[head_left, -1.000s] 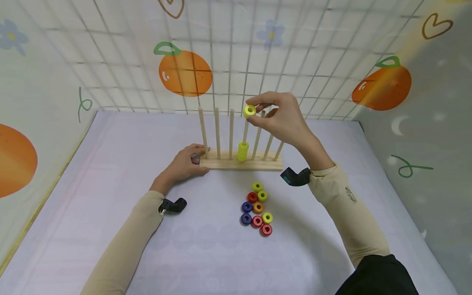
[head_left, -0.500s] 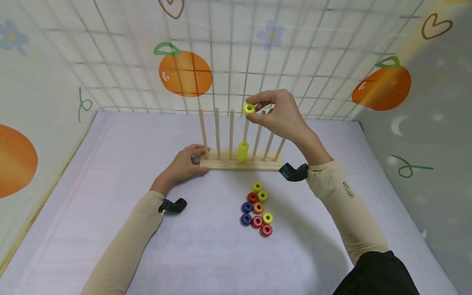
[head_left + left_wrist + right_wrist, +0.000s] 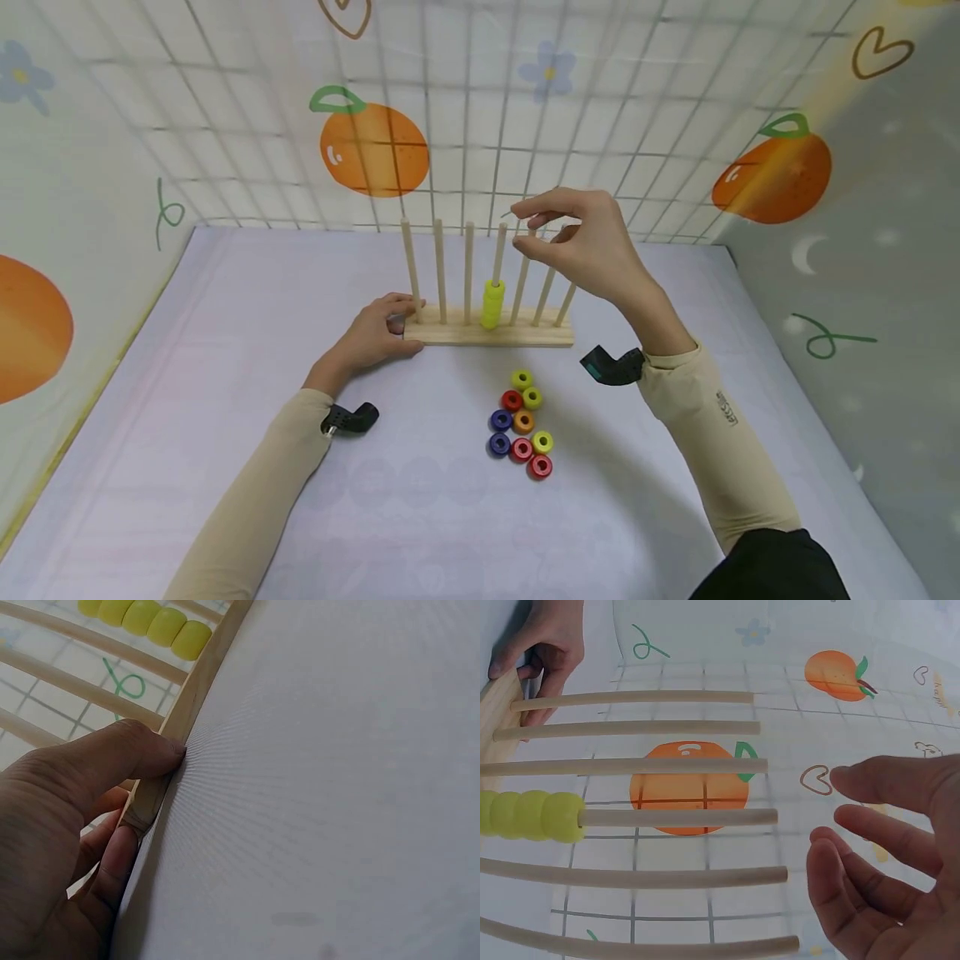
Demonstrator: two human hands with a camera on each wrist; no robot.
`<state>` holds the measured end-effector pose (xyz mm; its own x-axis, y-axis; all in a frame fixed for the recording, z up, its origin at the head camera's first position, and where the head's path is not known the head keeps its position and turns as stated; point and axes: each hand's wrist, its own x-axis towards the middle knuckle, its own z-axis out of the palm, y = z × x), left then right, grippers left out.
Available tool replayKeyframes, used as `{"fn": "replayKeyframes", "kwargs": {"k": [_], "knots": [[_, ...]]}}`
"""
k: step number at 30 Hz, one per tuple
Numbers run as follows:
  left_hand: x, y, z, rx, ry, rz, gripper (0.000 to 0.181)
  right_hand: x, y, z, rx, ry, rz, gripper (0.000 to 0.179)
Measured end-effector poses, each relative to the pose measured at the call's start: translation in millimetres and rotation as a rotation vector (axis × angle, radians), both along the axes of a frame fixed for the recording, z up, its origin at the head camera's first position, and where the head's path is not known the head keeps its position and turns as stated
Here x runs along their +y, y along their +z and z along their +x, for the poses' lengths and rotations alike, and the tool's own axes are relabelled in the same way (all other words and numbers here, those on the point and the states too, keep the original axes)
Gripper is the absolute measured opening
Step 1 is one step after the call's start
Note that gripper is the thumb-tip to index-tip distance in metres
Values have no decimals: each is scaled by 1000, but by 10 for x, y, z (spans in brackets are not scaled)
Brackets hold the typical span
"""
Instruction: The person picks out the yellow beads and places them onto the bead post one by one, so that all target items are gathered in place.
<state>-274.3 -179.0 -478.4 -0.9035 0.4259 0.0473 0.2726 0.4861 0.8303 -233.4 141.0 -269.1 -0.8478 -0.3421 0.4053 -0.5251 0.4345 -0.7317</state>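
Beige sleeves [image 3: 251, 496] lead us to two bare hands. On the right hand [image 3: 588, 237] we see thumb and fingertips bent and apart, just beside the tip of the middle peg [image 3: 499, 257]. The left hand [image 3: 372, 335] is clamped on the left end of the wooden rack [image 3: 487, 336], thumb along the near edge, fingers round the end and behind.

We find the rack toward the far side of the table [image 3: 315, 525], its long axis running left to right, roughly along the table's back edge. Seven pegs point upward from its base; from the right wrist we see them stretch sideways, tips toward the right hand. Around the middle peg sits a yellow stack [image 3: 491, 306] of rings, its axis upright, with peg showing above it.

On the near side of the rack we count nine loose rings in a cluster, lying flat with holes facing up: three yellow rings [image 3: 532, 405], three red rings [image 3: 540, 476], two blue rings [image 3: 498, 455] and one orange ring [image 3: 523, 431]. Behind it all we see a gridded cloth [image 3: 480, 100] printed with oranges.
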Motion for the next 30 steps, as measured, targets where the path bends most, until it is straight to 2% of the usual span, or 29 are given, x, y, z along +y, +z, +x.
{"fn": "replayKeyframes", "kwargs": {"k": [4, 7, 15, 23, 30], "knots": [[-8, 3, -8, 19, 4, -4, 72, 92, -45, 131, 7, 11, -21, 26], [-5, -20, 3, 21, 18, -7, 71, 192, -152, 247, 17, 0, -11, 27], [27, -152, 49, 25, -8, -23, 71, 560, -682, 638, -42, -72, 21, 28], [21, -109, 41, 15, 15, -14, 72, 799, -1106, 968, -137, -118, 57, 27], [3, -56, -5, 61, -8, -7, 69, 861, -1438, 1125, -173, -113, 41, 28]]}}
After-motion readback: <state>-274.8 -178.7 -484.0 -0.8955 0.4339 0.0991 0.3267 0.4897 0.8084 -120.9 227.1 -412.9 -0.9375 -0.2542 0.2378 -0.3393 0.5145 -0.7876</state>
